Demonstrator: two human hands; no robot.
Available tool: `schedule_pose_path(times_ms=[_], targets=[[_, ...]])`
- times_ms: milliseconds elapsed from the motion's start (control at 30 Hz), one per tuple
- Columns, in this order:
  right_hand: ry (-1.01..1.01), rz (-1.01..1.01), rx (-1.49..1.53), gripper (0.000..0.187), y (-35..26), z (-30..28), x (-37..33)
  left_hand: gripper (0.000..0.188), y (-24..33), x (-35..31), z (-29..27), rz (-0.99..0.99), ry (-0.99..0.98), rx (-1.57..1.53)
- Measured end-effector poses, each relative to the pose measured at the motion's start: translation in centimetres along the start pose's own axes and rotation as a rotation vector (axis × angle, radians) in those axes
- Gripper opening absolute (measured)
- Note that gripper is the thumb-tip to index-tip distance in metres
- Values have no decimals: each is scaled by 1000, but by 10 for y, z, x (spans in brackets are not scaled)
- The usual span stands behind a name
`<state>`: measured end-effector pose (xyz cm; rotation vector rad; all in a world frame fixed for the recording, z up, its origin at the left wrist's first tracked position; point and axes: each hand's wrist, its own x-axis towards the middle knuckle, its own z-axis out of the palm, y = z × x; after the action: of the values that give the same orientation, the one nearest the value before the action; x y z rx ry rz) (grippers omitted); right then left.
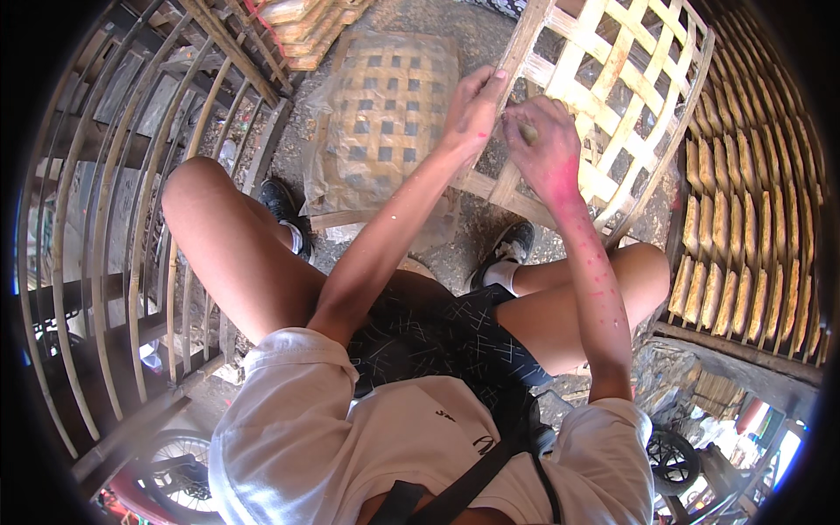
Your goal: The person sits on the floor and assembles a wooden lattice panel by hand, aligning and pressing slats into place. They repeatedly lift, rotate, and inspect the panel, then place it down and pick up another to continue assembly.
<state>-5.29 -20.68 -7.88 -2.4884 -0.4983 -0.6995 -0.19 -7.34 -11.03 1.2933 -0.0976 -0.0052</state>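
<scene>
Woven bamboo tray (610, 74) ahead and right, long axis running away, far end leaning right! Left hand (472, 109) grips its wooden side rail (526, 39); right hand (544, 144) curls there, contents unclear. Slab-filled racks (744, 201) crowd its right edge; leftward, plastic-wrapped latticework (381, 118).

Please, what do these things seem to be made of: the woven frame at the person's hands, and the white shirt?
The woven frame looks like bamboo or similar split wood, pale and apparently unpainted: flat strips cross over and under, with slightly uneven colour. The shirt seems to be soft fabric, perhaps cotton, with a matt finish: it folds loosely; the exact fibre cannot be told.
</scene>
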Motion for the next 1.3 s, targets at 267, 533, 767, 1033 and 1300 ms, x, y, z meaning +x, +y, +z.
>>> schedule_pose_path(times_ms=[267, 533, 767, 1033, 1300], targets=[[117, 13, -248, 4, -1, 11, 7, 37, 1, 0, 1, 19, -16, -7], [-73, 27, -52, 25, -5, -21, -2, 37, 2, 3, 1, 56, -12, 20], [-194, 61, -155, 38, -12, -15, -8, 37, 5, 1, 2, 44, -37, -7], [-121, 72, -107, 38, -13, -10, -11, 34, 9, -5, 7, 14, -1, -32], [-98, 113, -86, 33, -14, -6, -15, 32, 5, -2, 7, -25, -11, -72]])
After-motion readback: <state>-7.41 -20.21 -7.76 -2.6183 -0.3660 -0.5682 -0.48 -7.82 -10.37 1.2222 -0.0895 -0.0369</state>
